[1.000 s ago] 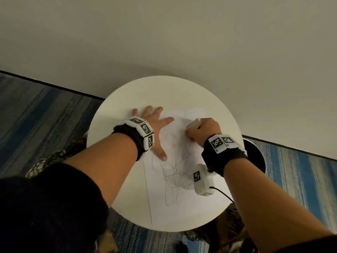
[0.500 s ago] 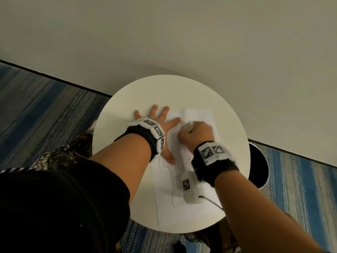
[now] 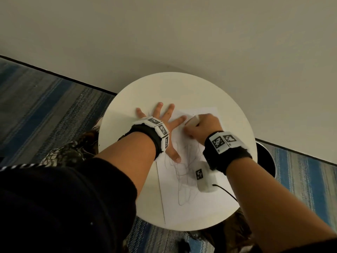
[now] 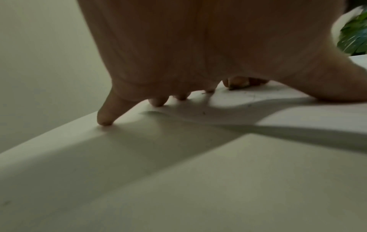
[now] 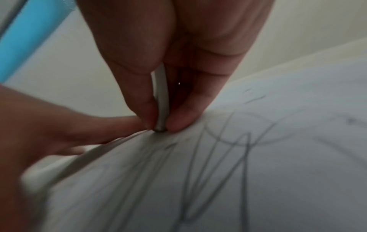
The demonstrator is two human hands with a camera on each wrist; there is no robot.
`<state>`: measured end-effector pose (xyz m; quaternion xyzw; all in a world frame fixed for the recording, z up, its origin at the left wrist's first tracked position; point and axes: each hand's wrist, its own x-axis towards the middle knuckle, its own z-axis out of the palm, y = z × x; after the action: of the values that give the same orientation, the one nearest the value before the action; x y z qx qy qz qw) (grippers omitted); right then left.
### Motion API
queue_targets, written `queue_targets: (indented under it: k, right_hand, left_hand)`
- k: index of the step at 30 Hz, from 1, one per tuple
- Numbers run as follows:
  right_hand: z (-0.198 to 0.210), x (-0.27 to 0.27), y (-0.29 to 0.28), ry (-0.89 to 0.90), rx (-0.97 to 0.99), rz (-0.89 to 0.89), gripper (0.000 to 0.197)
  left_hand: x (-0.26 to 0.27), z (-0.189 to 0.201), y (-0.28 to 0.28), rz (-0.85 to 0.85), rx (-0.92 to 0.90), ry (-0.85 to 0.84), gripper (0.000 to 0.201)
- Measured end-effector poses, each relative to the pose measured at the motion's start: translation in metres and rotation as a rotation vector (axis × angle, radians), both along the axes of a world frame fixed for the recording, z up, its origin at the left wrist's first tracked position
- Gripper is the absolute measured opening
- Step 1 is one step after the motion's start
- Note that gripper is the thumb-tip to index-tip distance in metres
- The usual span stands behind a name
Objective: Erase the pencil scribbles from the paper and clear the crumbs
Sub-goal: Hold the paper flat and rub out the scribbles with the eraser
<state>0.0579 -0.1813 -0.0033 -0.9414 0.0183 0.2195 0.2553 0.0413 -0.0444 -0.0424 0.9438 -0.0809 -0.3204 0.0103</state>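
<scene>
A white sheet of paper [image 3: 189,203] with grey pencil scribbles [image 3: 184,172] lies on a round white table [image 3: 145,99]. My left hand [image 3: 160,123] lies flat with spread fingers, pressing the paper's left edge and the table. My right hand [image 3: 200,127] pinches a white eraser [image 3: 193,120] near the paper's far part. In the right wrist view the eraser [image 5: 160,100] sits upright between thumb and fingers, its tip on the paper [image 5: 258,172] beside the scribbles [image 5: 228,164]. In the left wrist view my left hand's fingertips [image 4: 104,119] touch the table, and small dark crumbs [image 4: 204,112] lie on the paper.
The table stands against a pale wall [image 3: 182,33] on blue striped carpet [image 3: 36,99]. A dark round bin [image 3: 266,161] sits just right of the table. My dark sleeve [image 3: 54,207] fills the lower left. A green plant [image 4: 355,37] shows in the left wrist view.
My right hand with the eraser moved left across the paper's far part, toward my left index finger, then slightly back right. The left hand stays flat on the paper.
</scene>
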Motion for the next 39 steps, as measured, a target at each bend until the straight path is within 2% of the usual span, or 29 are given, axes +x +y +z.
queue_targets:
  k: [2, 5, 7, 10, 14, 18, 23, 25, 28, 30, 31, 34, 38, 39]
  right_hand:
    - [0.000, -0.006, 0.003, -0.050, -0.010, 0.000, 0.025]
    - [-0.005, -0.022, 0.013, 0.063, -0.059, 0.211, 0.022]
    - [-0.004, -0.013, 0.006, 0.071, -0.045, 0.167, 0.021]
    - [-0.003, -0.003, -0.001, -0.021, 0.019, -0.015, 0.024]
    - [-0.004, -0.022, 0.011, 0.101, -0.049, 0.208, 0.021]
    - [-0.002, -0.014, 0.004, 0.130, 0.029, 0.155, 0.013]
    - [-0.003, -0.019, 0.007, 0.112, 0.040, 0.166, 0.016]
    - [-0.004, -0.018, 0.006, 0.121, 0.058, 0.136, 0.018]
    - [-0.004, -0.025, 0.008, 0.077, 0.029, 0.131, 0.014]
    - [-0.006, -0.037, 0.016, 0.007, -0.105, 0.254, 0.015]
    - [-0.006, -0.043, 0.020, -0.024, -0.166, 0.329, 0.021]
    - [0.001, -0.042, 0.021, 0.019, -0.222, 0.492, 0.032]
    - [0.009, -0.013, 0.006, -0.036, -0.171, 0.285, 0.032]
    - [0.009, -0.020, 0.010, -0.057, -0.165, 0.300, 0.030]
  left_hand:
    - [0.002, -0.001, 0.000, 0.008, -0.007, -0.004, 0.140]
    - [0.003, -0.001, -0.001, 0.007, 0.012, -0.008, 0.139]
    - [0.002, 0.000, -0.002, 0.004, 0.011, -0.001, 0.140]
    - [0.001, 0.001, -0.001, 0.009, 0.004, 0.004, 0.141]
    - [0.002, 0.002, -0.004, 0.008, 0.019, 0.004, 0.141]
    - [-0.002, 0.004, -0.005, -0.002, 0.018, 0.002, 0.137]
    - [-0.025, 0.005, -0.005, -0.042, -0.050, -0.097, 0.115]
    - [-0.033, 0.004, 0.001, -0.037, -0.077, -0.090, 0.120]
    - [-0.041, 0.000, 0.011, -0.054, -0.060, -0.042, 0.138]
    - [-0.040, 0.000, 0.013, -0.062, -0.057, -0.039, 0.143]
    - [-0.039, 0.001, 0.013, -0.060, -0.061, -0.037, 0.145]
    - [-0.038, 0.002, 0.013, -0.072, -0.066, -0.044, 0.145]
    - [-0.040, -0.003, 0.015, -0.072, -0.072, -0.064, 0.143]
    - [-0.039, -0.003, 0.015, -0.070, -0.079, -0.066, 0.143]
